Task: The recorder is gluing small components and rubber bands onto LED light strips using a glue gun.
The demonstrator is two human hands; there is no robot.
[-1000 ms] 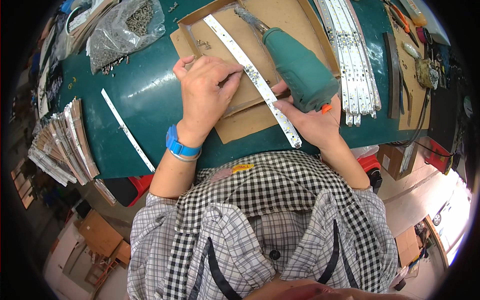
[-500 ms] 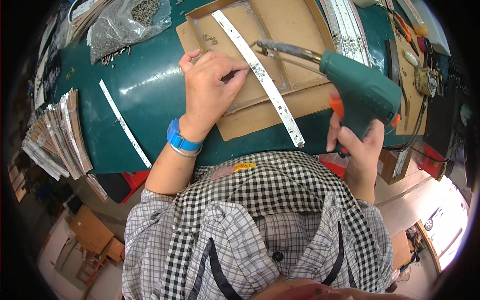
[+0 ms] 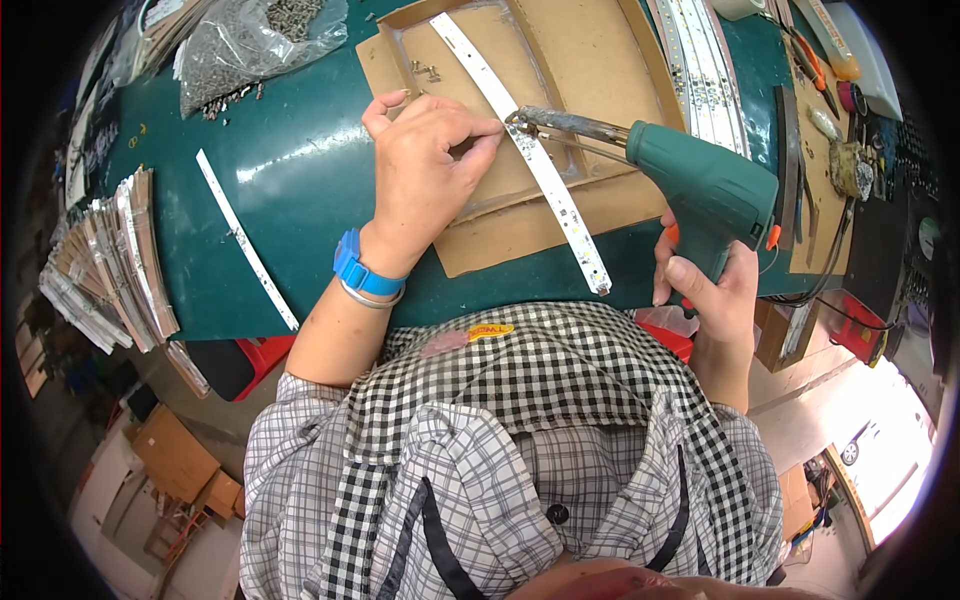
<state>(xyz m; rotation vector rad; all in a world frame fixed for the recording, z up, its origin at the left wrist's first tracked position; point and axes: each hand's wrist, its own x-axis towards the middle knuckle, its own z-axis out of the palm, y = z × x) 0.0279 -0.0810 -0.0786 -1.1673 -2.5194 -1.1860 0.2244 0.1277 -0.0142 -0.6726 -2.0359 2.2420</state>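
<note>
1. The person is at the soldering step: the metal tip of a green pistol-shaped soldering gun (image 3: 700, 185) sits against the long white LED strip (image 3: 530, 155), right where the fingertips of the left hand (image 3: 425, 165) pinch down beside it.
2. That strip lies slantwise across a shallow brown cardboard tray (image 3: 600, 60) on the dark green worktop (image 3: 290, 190), running from the tray's far left corner to the near edge of the cardboard.
3. The left hand is curled, thumb and forefinger nearly closed at the strip's edge; whether they grip a wire or only press the strip flat I cannot tell.
4. The right hand (image 3: 710, 295) is wrapped shut around the gun's handle, one finger by the orange trigger.
5. As I judge it, the next move calls for a steady tip held on the one pad, and the left fingers kept clear of the hot metal.
6. Another white strip (image 3: 245, 240) lies apart to the left, near a stack of foil-backed strips (image 3: 110, 260) and a clear bag of screws (image 3: 250, 40).
</note>
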